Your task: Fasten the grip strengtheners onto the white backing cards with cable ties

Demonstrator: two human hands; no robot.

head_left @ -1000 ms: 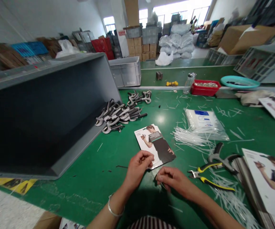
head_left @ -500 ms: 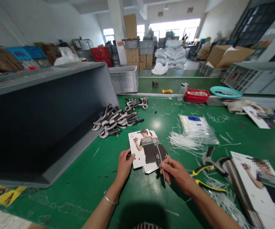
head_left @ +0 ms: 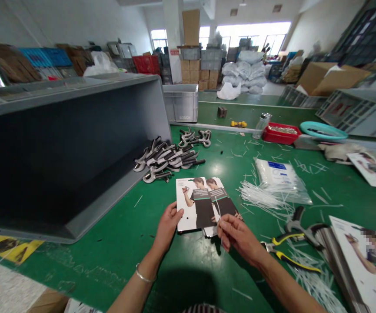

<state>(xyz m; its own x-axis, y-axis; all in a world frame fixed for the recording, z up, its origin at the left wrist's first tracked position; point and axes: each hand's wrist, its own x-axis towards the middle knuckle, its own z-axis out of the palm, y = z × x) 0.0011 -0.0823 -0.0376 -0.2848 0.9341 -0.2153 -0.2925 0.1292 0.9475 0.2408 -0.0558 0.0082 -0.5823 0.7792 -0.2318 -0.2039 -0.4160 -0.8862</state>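
My left hand grips the left edge of a printed cardboard card, thumb on its face. Under and to the right of it lies another printed card, partly covered. In the closed fingers of my right hand is a thin white cable tie, its upper end in front of the cards. Just right of that hand lie yellow-and-black pliers. A hand grip strengthener rests behind the pliers, against a stack of printed cards.
A heap of hand grip strengtheners lies by a large grey crate tipped on its side. Loose cable ties and a plastic bag of ties are at right. Farther back stand a glass jar and a red tray.
The camera view has turned slightly left. The held card has shifted left against the one under it, showing more of that card. The cable tie stays in my right fingers.
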